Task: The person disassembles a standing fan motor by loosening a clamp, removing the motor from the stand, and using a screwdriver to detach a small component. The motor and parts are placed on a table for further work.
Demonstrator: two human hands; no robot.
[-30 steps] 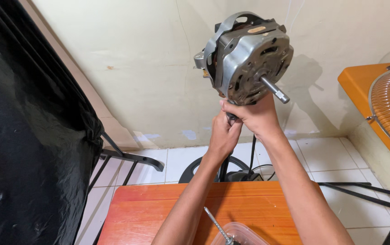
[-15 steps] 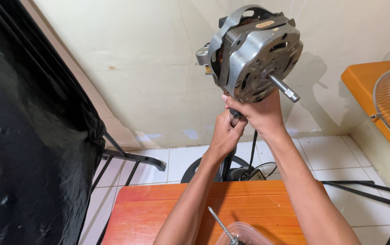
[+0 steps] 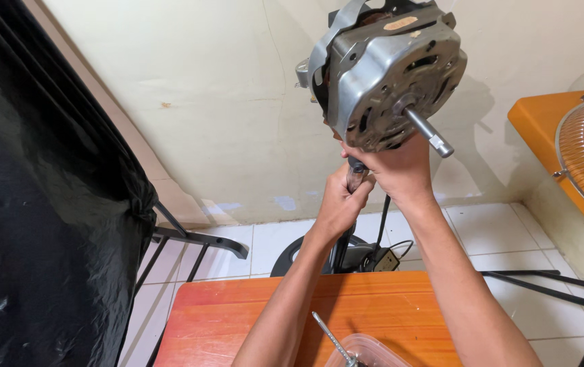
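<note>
Left hand (image 3: 341,200) clenched around a dark screwdriver handle (image 3: 355,175), tip hidden up under the fan motor (image 3: 387,71). Right hand (image 3: 397,170) wrapped around the motor's underside, just beside the left fingers, shaft (image 3: 428,133) jutting out above the right knuckles. Best done by keeping the tool straight in line with the screw, pressing upward firmly, steadying the motor against twisting. Orange table (image 3: 251,319) and clear tub (image 3: 366,352) well below both wrists.
</note>
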